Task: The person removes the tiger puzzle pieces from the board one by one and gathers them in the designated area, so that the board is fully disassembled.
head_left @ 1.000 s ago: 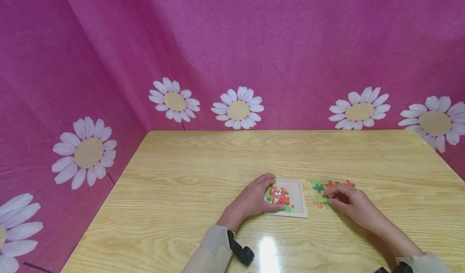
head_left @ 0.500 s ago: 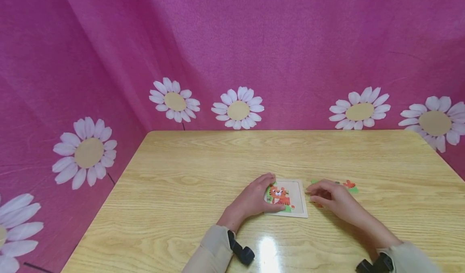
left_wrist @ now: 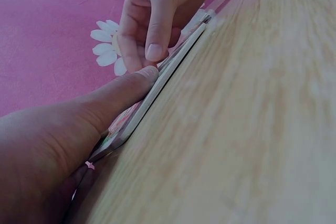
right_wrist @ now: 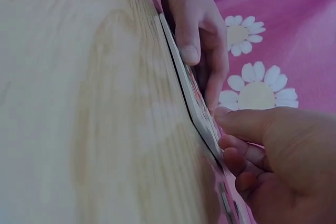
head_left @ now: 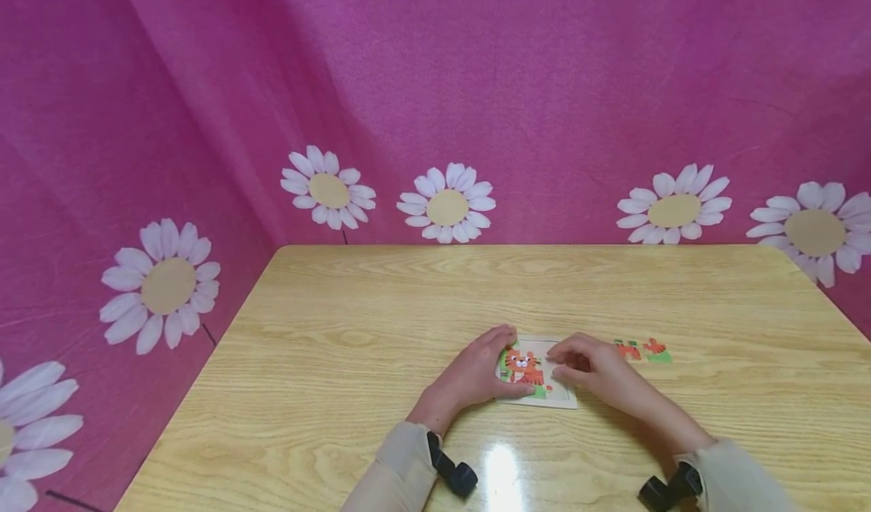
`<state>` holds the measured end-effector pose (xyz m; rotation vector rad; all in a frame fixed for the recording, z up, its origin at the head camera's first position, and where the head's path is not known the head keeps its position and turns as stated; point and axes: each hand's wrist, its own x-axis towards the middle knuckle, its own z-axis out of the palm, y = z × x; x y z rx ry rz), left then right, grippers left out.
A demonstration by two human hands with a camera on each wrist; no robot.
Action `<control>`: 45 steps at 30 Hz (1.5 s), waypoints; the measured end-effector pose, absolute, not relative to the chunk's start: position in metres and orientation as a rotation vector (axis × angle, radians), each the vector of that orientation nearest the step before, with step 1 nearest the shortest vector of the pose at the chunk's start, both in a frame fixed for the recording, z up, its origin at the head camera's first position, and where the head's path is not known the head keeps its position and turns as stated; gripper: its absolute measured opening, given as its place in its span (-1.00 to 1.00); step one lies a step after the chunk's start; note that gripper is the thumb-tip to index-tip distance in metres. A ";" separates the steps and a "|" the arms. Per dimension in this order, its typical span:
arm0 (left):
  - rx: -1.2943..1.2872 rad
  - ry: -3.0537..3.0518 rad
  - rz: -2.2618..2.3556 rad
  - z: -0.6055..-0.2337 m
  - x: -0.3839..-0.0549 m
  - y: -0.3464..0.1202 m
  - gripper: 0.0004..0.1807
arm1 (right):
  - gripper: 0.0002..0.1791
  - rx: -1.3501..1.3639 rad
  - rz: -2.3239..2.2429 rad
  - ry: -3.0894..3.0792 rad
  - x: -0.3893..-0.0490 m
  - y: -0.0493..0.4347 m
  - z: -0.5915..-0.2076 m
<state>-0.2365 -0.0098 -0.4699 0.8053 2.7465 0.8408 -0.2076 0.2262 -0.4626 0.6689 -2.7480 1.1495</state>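
A square jigsaw board [head_left: 561, 395] lies flat on the table, its left part filled with pieces that show an orange tiger [head_left: 522, 362]. My left hand [head_left: 469, 368] grips the board's left side, thumb over the near edge and fingers at the far edge. In the left wrist view the left thumb [left_wrist: 123, 90] presses along the board's rim. My right hand [head_left: 599, 368] is over the board's right part, thumb and fingertips pinched around a small puzzle piece that the fingers mostly hide. In the right wrist view the right thumb [right_wrist: 247, 121] is close above the board's edge.
Loose jigsaw pieces, an orange and green one [head_left: 627, 350] and another [head_left: 657, 349], lie on the wooden table [head_left: 381, 293] right of the right hand, which covers the spot beside the board. A pink flowered cloth [head_left: 544, 103] hangs behind the table.
My right hand has moved left from the loose pieces to over the board's right part, fingertips pinched. My left hand has stayed on the board.
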 end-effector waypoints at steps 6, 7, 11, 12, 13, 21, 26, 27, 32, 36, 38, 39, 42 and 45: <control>0.813 2.745 0.852 -0.469 -0.236 -0.010 -0.04 | -0.79 0.672 1.160 -2.795 -0.212 0.216 -0.462; 0.816 2.747 0.851 -0.469 -0.236 -0.010 -0.04 | -0.79 0.674 1.155 -2.803 -0.213 0.214 -0.462; 0.822 2.745 0.856 -0.469 -0.236 -0.010 -0.05 | -0.78 0.675 1.125 -2.834 -0.216 0.209 -0.461; 0.823 2.745 0.855 -0.469 -0.236 -0.010 -0.06 | -0.78 0.674 1.115 -2.841 -0.216 0.208 -0.461; 0.824 2.746 0.855 -0.469 -0.236 -0.010 -0.06 | -0.77 0.670 1.112 -2.848 -0.217 0.207 -0.461; 0.844 2.753 0.850 -0.471 -0.238 -0.010 -0.06 | -0.75 0.688 1.104 -2.885 -0.221 0.202 -0.456; 0.829 2.750 0.860 -0.469 -0.237 -0.010 -0.06 | -0.76 0.688 1.174 -2.929 -0.225 0.201 -0.455; 0.827 2.750 0.864 -0.469 -0.237 -0.010 -0.06 | -0.76 0.687 1.185 -2.934 -0.225 0.201 -0.455; 0.825 2.742 0.878 -0.469 -0.236 -0.009 -0.07 | -0.77 0.674 1.212 -2.953 -0.225 0.199 -0.453; 0.824 2.743 0.882 -0.468 -0.237 -0.009 -0.08 | -0.76 0.646 1.241 -2.955 -0.224 0.198 -0.452; 0.827 2.744 0.877 -0.469 -0.237 -0.009 -0.08 | -0.75 0.641 1.247 -2.950 -0.223 0.197 -0.452; 0.828 2.746 0.874 -0.469 -0.237 -0.009 -0.08 | -0.75 0.637 1.248 -2.946 -0.223 0.197 -0.452; 0.826 2.745 0.867 -0.469 -0.237 -0.009 -0.07 | -0.74 0.620 1.242 -2.931 -0.221 0.196 -0.452; 0.814 2.741 0.872 -0.469 -0.237 -0.009 -0.06 | -0.74 0.598 1.240 -2.912 -0.218 0.195 -0.452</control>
